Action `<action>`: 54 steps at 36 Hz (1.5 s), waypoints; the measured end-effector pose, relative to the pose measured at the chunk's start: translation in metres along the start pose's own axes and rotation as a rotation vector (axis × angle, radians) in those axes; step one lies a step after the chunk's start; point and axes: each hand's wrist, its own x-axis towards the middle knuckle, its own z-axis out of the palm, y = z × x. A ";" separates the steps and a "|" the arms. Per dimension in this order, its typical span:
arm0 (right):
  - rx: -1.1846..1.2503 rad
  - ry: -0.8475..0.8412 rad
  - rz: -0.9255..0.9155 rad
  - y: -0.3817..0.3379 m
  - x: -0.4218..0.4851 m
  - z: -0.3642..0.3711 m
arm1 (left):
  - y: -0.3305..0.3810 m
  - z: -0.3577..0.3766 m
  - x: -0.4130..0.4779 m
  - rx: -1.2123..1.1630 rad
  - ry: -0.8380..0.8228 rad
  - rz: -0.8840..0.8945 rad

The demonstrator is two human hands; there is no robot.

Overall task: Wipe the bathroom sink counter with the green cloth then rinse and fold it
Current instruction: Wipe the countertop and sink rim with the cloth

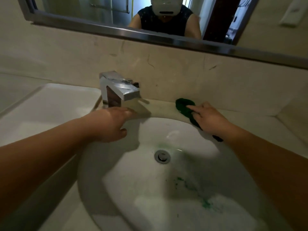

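My right hand [210, 118] presses the cloth [184, 105] flat-fingered on the counter [250, 121], right of the tap [120, 90]. My left hand [110, 125] rests loose, holding nothing. Best: even pressure, overlapping strokes.

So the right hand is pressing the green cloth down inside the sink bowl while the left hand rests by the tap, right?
Not quite. The head view shows the right hand pressing the green cloth on the counter, just past the back right rim of the sink, not inside its bowl. The left hand does rest by the tap.
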 end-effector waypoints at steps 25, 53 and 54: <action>-0.002 -0.069 -0.279 -0.142 0.051 0.051 | 0.010 -0.008 -0.005 0.020 0.020 -0.039; -0.190 -0.019 0.235 0.074 -0.193 -0.055 | 0.098 0.019 -0.038 0.063 -0.102 0.175; -0.189 -0.062 0.183 0.061 -0.202 -0.054 | 0.109 0.019 -0.043 0.058 -0.121 0.200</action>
